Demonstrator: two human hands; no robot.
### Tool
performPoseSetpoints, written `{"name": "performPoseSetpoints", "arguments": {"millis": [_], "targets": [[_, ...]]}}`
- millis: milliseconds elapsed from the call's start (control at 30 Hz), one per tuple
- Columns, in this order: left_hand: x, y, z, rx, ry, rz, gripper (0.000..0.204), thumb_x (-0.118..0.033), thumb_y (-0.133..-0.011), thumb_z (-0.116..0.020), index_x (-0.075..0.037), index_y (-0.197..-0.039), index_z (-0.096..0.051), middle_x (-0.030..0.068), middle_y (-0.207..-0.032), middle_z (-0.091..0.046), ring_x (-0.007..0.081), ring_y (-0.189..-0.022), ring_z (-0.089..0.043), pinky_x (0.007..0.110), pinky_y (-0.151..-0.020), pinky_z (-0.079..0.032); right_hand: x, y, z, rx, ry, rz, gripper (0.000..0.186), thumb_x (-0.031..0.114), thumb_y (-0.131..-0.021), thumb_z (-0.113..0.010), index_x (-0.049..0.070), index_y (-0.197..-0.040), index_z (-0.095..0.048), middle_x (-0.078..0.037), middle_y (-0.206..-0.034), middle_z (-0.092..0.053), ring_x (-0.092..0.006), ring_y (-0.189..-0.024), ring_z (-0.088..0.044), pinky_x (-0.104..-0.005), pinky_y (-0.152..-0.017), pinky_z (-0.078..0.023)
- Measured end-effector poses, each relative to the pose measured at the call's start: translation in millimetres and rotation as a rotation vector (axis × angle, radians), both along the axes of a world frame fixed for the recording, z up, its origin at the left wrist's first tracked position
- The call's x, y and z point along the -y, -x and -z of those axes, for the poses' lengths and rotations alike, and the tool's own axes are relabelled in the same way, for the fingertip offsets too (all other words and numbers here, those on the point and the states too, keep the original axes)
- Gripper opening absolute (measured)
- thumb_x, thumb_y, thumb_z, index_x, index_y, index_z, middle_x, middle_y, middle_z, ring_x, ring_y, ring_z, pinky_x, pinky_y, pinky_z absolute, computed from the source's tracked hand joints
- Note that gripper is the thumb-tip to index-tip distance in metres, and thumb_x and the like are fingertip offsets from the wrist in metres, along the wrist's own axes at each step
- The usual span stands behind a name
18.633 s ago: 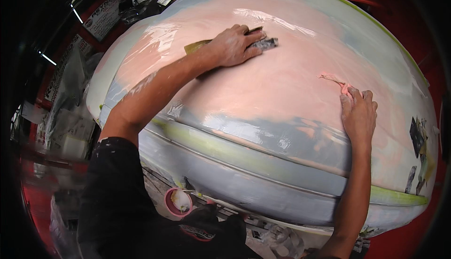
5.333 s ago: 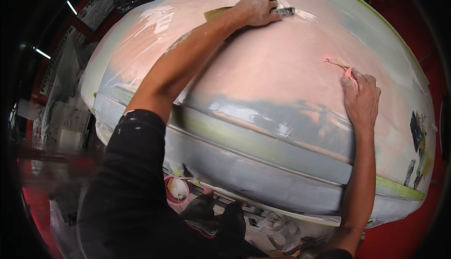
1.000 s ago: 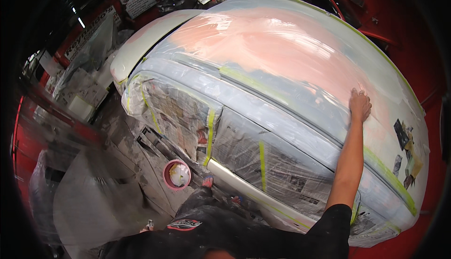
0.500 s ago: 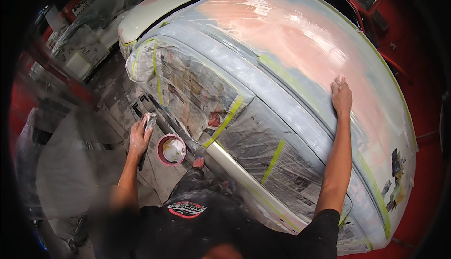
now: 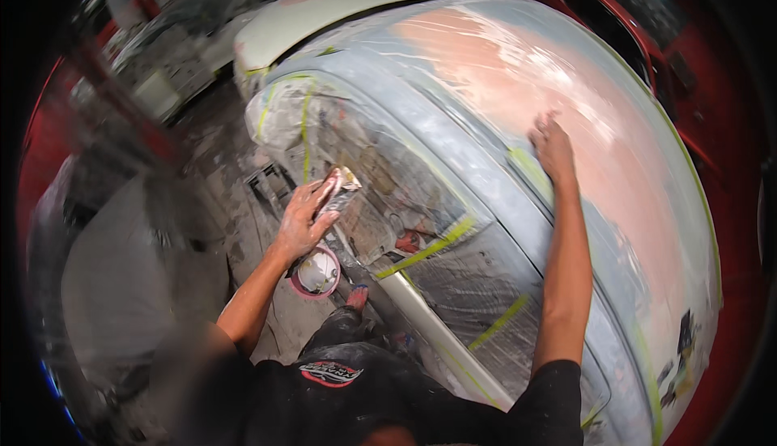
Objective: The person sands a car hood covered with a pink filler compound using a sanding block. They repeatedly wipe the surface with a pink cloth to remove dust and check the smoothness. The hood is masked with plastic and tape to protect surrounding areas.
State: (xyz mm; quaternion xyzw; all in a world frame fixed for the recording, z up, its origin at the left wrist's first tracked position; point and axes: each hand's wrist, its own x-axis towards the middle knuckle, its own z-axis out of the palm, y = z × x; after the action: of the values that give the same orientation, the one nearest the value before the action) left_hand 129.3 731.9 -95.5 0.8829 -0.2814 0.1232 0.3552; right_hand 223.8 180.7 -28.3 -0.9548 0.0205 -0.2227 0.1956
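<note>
My left hand (image 5: 301, 221) is held out low in front of the masked car side, closed on a small spreader (image 5: 340, 188) smeared with pale filler. Just below it an open round tub (image 5: 317, 272) with a pink rim stands on the floor. My right hand (image 5: 552, 143) lies on the curved car panel (image 5: 518, 57), at the edge of its pink filler coat, fingers pressed against the surface and holding nothing. The grey sanded band runs beneath that hand.
Clear plastic sheeting (image 5: 453, 284) held by yellow-green tape strips (image 5: 429, 248) covers the car's lower side. A pale body part (image 5: 324, 13) sits at the back. Covered clutter (image 5: 162, 82) lies at the left; red walls ring the bay.
My left hand has come up from beside the tub with the spreader in it. The right hand stays on the panel while the view has swung further left and down.
</note>
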Motion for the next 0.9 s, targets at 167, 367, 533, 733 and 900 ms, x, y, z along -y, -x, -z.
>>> {"name": "performPoseSetpoints", "arguments": {"millis": [167,367,533,733,900], "targets": [[41,-22,-29,0.044,0.157,0.107,0.053,-0.022,-0.095,-0.067,0.003,-0.141,-0.058,0.0215,-0.141,-0.061,0.0391,-0.128,-0.057,0.046,-0.111,-0.042,-21,-21,-1,-0.019,-0.016,-0.050,0.035,0.028,-0.096,-0.065,-0.004,-0.110,-0.070,-0.026,-0.114,-0.071,-0.0425,-0.109,-0.067,-0.0506,-0.097,-0.051],[92,-31,-71,0.108,0.185,0.303,0.053,-0.023,-0.095,-0.067,0.003,-0.141,-0.058,0.0232,-0.139,-0.061,0.0392,-0.128,-0.057,0.046,-0.110,-0.043,-41,21,-30,-0.099,0.027,0.128,0.031,0.027,-0.100,-0.059,0.003,-0.114,-0.073,-0.020,-0.116,-0.071,-0.0420,-0.110,-0.064,-0.0536,-0.097,-0.051],[105,-30,-81,0.137,0.192,0.373,0.052,-0.022,-0.095,-0.067,0.004,-0.140,-0.058,0.0225,-0.140,-0.060,0.0391,-0.128,-0.057,0.046,-0.111,-0.043,10,71,-38,-0.145,0.022,0.268,0.033,0.031,-0.099,-0.062,0.003,-0.111,-0.073,-0.020,-0.118,-0.070,-0.0415,-0.114,-0.062,-0.0536,-0.098,-0.051],[91,-19,-67,0.066,0.241,0.324,0.049,-0.025,-0.099,-0.064,0.007,-0.136,-0.058,0.0241,-0.139,-0.060,0.0381,-0.127,-0.057,0.045,-0.111,-0.041,149,229,-31,-0.010,-0.006,0.627,0.033,0.028,-0.096,-0.066,0.000,-0.111,-0.074,-0.022,-0.117,-0.070,-0.0428,-0.115,-0.061,-0.0509,-0.099,-0.051],[95,-4,-62,-0.011,0.272,0.287,0.047,-0.024,-0.101,-0.061,0.008,-0.135,-0.058,0.0220,-0.134,-0.061,0.0346,-0.123,-0.058,0.042,-0.109,-0.041,232,385,-31,0.021,-0.108,1.008,0.035,0.032,-0.096,-0.064,0.002,-0.109,-0.076,-0.027,-0.109,-0.072,-0.0470,-0.102,-0.069,-0.0516,-0.094,-0.054]]}}
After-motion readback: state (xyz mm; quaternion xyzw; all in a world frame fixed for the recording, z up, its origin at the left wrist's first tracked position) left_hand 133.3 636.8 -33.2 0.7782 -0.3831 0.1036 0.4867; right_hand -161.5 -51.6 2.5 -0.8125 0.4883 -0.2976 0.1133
